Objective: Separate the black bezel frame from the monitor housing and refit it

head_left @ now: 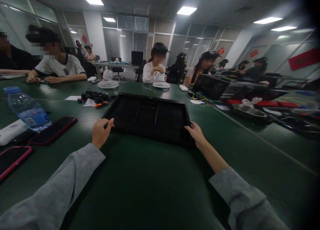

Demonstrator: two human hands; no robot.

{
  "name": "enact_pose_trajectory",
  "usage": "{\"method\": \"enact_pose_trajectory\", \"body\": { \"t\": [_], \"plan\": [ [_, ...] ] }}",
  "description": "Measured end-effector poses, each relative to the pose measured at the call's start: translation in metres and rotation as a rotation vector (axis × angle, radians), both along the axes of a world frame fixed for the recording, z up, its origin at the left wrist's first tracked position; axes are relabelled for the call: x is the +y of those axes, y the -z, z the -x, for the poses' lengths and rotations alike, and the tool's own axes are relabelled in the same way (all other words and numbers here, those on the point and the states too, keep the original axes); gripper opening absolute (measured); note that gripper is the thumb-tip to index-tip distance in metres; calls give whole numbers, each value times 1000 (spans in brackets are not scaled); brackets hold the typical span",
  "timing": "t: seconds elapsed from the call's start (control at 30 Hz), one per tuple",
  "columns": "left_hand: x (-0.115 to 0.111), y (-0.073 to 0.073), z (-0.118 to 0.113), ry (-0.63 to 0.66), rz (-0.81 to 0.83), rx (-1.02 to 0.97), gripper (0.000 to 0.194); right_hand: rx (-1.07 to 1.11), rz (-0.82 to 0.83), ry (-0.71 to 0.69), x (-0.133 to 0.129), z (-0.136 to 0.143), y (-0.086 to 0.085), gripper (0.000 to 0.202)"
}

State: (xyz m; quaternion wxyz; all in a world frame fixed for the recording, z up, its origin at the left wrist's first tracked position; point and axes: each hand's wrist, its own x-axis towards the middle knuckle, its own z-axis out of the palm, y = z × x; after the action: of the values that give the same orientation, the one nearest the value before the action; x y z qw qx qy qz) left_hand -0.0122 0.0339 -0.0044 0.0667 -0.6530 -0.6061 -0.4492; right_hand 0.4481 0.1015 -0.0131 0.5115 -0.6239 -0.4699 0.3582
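Observation:
A black, shallow rectangular tray (125, 118) with a raised rim lies in front of me on the green table. Two thin pale rods and a small dark fitting show inside it, towards its far side. My left hand (101, 131) is closed at its near left corner, the thumb over the rim. On the opposite side, my right hand (196, 134) grips the right edge, thumb on top and fingers hidden beneath or behind it. Both of my arms, in grey sleeves, reach forward.
Left of me stand a water bottle (31, 110), a dark phone (53, 130) and a pink-edged phone (12, 158). Black gear (95, 97) lies beyond. Opposite, people sit near a white fan (161, 84) and a laptop (211, 87). A metal bowl (250, 114) is at right.

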Motion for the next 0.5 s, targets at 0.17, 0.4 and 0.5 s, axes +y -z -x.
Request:
{"method": "enact_pose_trajectory", "body": {
  "t": [0.17,0.4,0.5],
  "plan": [
    [-1,-3,-3,48,30,23,45,66,-53,61,-1,-1,-1,55],
    [-1,0,-2,43,36,11,45,71,-166,107,-5,-8,4,52],
    [-1,2,-1,52,25,18,45,84,-195,174,-8,-19,3,54]
  ]
}}
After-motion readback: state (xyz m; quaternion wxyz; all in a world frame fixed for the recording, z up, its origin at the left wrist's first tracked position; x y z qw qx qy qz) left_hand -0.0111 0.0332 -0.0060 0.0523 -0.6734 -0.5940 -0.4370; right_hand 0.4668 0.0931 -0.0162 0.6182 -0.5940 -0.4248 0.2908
